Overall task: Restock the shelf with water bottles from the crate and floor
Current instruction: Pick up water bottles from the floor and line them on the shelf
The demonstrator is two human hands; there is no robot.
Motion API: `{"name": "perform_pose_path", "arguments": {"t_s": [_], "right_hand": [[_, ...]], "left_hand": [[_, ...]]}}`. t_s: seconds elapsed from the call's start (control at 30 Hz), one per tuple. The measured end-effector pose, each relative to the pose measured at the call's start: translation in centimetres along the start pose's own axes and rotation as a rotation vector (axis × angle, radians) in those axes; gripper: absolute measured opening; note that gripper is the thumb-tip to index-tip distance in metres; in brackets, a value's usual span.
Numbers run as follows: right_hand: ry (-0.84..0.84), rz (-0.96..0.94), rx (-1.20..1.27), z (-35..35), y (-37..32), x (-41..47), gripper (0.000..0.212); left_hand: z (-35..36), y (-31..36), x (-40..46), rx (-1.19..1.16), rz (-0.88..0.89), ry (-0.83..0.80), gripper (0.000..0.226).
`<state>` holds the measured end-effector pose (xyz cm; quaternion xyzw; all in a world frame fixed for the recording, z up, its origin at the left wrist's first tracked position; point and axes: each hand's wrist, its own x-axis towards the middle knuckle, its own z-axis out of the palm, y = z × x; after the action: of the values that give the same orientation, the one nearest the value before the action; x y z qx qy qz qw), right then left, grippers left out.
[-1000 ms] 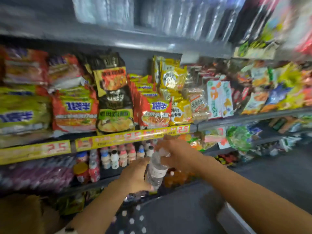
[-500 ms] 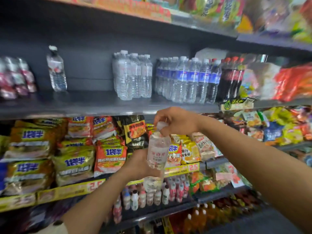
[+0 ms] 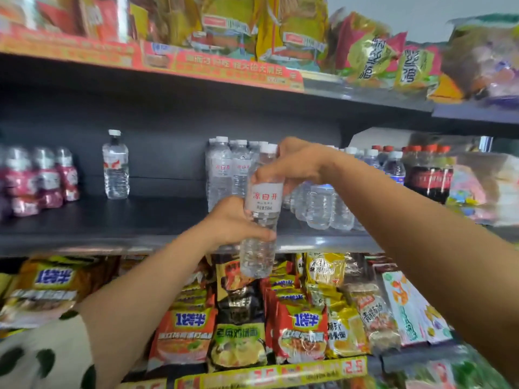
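Water bottle (image 3: 262,217), clear with white label and red characters, is held upright in front of the dark shelf (image 3: 112,237), its base hanging just below the shelf's front edge, over the noodle packets (image 3: 244,329) one level down. Left hand (image 3: 234,223) grips the bottle's lower-middle body, fingers curled round it below the label. Right hand (image 3: 295,164) grips the upper part at the neck and shoulder, fingers wrapped over the top; the cap is mostly hidden by that hand. Behind the bottle, a cluster of matching water bottles (image 3: 224,169) stands on the shelf, with more ribbed bottles (image 3: 320,203) to their right. Further right, blue-label bottles (image 3: 393,167) and dark soda bottles (image 3: 429,172) with red caps. Far left on the same shelf, one lone bottle (image 3: 115,165) stands upright, well apart, and pink-label drinks (image 3: 39,181) sit at the left edge, blurred. Snack bags (image 3: 295,32) fill the top shelf. Spotted sleeve (image 3: 42,357) at near left.
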<state>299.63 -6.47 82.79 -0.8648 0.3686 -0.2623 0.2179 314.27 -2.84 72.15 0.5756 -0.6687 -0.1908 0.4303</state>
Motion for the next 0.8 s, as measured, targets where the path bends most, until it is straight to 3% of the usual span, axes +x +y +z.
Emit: {"name": "perform_pose_path", "arguments": {"t_s": [0.17, 0.37, 0.63, 0.8], "right_hand": [[0.017, -0.064, -0.062, -3.5, -0.4, 6.2, 0.021], [0.028, -0.071, -0.001, -4.5, 2.9, 13.1, 0.016], [-0.081, -0.066, -0.052, -2.3, 7.4, 19.3, 0.019], [-0.163, -0.089, -0.024, -2.2, 7.7, 21.4, 0.016]], "left_hand": [[-1.9, 0.6, 6.5, -0.013, -0.011, 0.068, 0.032], [-0.8, -2.7, 11.4, 0.058, -0.132, 0.154, 0.059], [2.5, -6.5, 14.0, 0.177, -0.213, 0.300, 0.029], [2.1, -6.5, 14.9, 0.293, -0.288, 0.377, 0.033]]}}
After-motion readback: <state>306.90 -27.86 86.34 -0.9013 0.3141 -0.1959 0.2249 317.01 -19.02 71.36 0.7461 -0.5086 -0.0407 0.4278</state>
